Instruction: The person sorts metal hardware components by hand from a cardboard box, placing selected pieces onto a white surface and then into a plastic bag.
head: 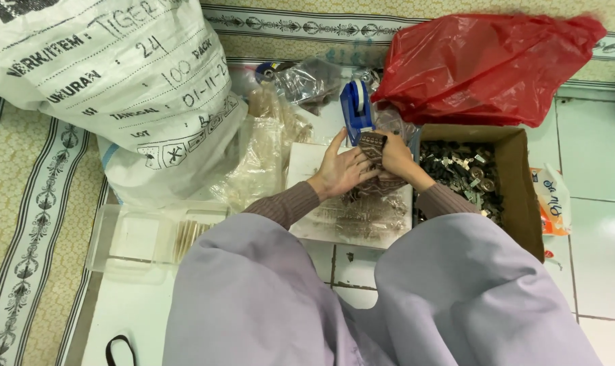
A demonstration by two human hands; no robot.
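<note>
Sitting on the tiled floor, the person works with both hands raised just in front of a blue tape dispenser (356,108). Between the hands is a small brown packet (374,146), patterned or filled with small dark pieces; which, I cannot tell.

Left hand (339,171): palm turned inward, fingers spread along the packet's left side, bracing it rather than clenching. Right hand (394,157): fingers closed over the packet's top right edge, a pinching hold. Judged: held this high and this close to the dispenser so that tape is within reach of the packet's mouth.

Under the hands lies a white board or tray (304,163), with more small dark pieces heaped on its near part, directly below the wrists. Probably a catch surface for whatever spills.

To the person's right, touching the board's side, an open cardboard box (524,196) holds loose small metal and dark parts; placed as stock within easy reach of the right hand. Behind it, a red plastic bag (484,61). A large white woven sack (117,81) stands far left; crumpled clear plastic bags (267,149) lie between it and the board. A clear plastic container (128,237) sits near the left knee, with thin pale sticks at its right end.
</note>
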